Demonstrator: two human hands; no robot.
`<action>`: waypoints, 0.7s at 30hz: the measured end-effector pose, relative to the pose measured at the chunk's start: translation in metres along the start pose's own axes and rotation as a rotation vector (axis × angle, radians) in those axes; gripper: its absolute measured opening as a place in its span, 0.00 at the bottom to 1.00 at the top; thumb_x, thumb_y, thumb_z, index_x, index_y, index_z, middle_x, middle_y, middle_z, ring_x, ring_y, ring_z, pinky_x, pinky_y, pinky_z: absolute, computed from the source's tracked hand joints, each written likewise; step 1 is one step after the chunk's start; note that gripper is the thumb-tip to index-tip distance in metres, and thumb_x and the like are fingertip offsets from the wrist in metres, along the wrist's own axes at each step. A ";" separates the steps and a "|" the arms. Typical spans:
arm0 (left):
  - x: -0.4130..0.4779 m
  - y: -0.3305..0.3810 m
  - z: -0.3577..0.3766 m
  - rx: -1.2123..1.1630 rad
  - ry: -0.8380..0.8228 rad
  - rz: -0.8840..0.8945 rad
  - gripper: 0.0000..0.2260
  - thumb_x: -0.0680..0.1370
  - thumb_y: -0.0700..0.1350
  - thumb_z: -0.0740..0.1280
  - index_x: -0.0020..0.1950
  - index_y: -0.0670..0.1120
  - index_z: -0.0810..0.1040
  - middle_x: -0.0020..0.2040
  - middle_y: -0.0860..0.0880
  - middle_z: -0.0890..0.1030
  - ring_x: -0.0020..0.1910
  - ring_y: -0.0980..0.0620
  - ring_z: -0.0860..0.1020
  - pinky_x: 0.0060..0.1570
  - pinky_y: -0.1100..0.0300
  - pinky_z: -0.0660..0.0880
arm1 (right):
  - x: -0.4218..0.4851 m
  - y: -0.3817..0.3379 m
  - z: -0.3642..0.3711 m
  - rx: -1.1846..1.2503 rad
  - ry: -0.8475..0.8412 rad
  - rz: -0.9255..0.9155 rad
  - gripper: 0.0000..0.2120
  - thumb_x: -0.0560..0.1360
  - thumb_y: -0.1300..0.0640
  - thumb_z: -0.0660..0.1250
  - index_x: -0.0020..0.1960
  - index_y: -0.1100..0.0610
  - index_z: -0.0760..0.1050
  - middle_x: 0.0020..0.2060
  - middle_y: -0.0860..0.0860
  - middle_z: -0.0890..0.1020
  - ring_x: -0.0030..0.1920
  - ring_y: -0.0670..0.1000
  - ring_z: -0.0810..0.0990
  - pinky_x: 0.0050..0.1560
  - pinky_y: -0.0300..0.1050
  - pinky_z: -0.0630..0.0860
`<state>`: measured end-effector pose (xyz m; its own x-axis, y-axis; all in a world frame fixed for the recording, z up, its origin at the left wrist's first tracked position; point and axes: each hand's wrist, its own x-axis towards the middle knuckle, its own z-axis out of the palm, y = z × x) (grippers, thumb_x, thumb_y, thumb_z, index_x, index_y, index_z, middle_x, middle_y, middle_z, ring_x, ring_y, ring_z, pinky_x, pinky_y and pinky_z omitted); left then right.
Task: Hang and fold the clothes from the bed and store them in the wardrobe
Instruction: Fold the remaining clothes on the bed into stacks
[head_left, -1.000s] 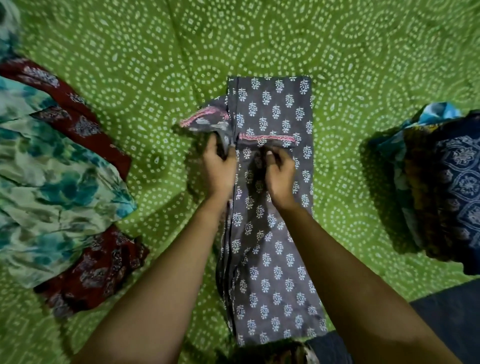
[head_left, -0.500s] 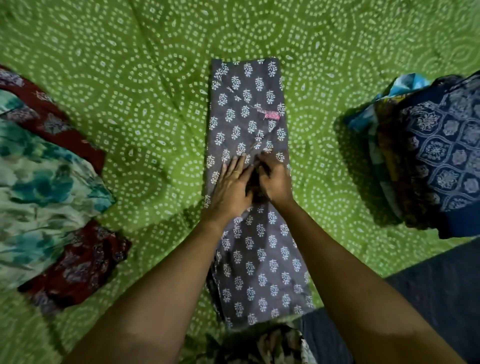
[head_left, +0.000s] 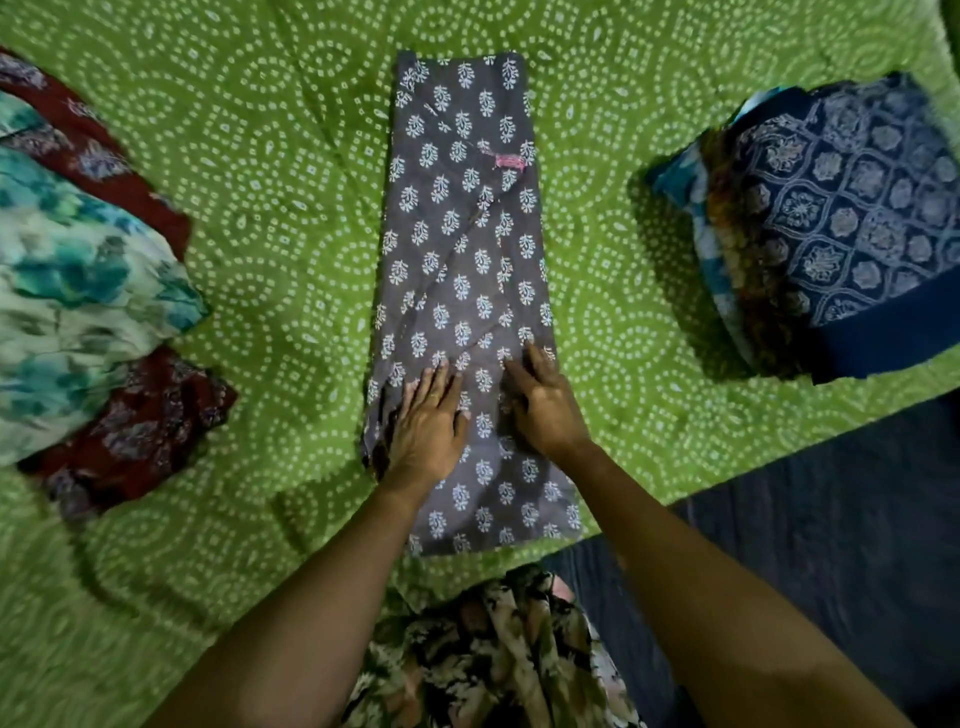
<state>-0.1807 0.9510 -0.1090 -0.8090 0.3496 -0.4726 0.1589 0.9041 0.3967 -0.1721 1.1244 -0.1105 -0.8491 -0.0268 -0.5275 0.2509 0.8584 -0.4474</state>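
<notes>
A grey garment with a white leaf print (head_left: 462, 249) lies folded into a long narrow strip on the green bedspread (head_left: 270, 171), running away from me. A small pink trim shows near its far right side. My left hand (head_left: 428, 423) rests flat, palm down, on the strip's near left part. My right hand (head_left: 543, 402) lies flat beside it on the near right part, fingers spread. Neither hand grips the cloth.
A stack of folded dark blue printed clothes (head_left: 841, 228) sits at the right. Loose teal-and-white and maroon garments (head_left: 83, 291) lie heaped at the left. The bed's edge and dark floor (head_left: 831, 519) are at lower right. My patterned clothing (head_left: 493, 654) shows at the bottom.
The loose flap with pink trim has been folded in, so the garment is one flat strip. Both hands slid down the strip toward me, from pinching the cloth to lying flat.
</notes>
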 end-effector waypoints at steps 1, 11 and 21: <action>-0.009 0.003 0.002 -0.034 0.024 -0.013 0.23 0.79 0.48 0.52 0.74 0.43 0.62 0.76 0.46 0.58 0.76 0.47 0.54 0.73 0.54 0.45 | -0.011 0.003 0.001 0.024 0.012 0.006 0.27 0.74 0.62 0.64 0.72 0.57 0.65 0.75 0.61 0.55 0.74 0.61 0.57 0.73 0.53 0.58; -0.070 0.009 0.016 -0.677 0.377 -0.977 0.35 0.63 0.45 0.78 0.64 0.34 0.67 0.61 0.32 0.71 0.61 0.36 0.70 0.61 0.50 0.65 | -0.060 0.022 0.009 0.622 0.118 0.562 0.19 0.65 0.61 0.77 0.51 0.62 0.73 0.43 0.55 0.78 0.46 0.54 0.78 0.46 0.44 0.71; -0.091 -0.004 0.027 -1.423 0.397 -0.806 0.32 0.66 0.23 0.70 0.57 0.47 0.57 0.54 0.39 0.75 0.46 0.49 0.76 0.40 0.59 0.79 | -0.082 0.027 0.014 0.879 -0.105 0.476 0.20 0.65 0.68 0.76 0.55 0.66 0.76 0.52 0.60 0.82 0.49 0.55 0.81 0.49 0.50 0.80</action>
<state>-0.0929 0.9218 -0.0890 -0.5415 -0.3389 -0.7694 -0.7602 -0.1935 0.6203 -0.0891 1.1424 -0.0888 -0.5363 0.1399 -0.8323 0.8438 0.1101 -0.5252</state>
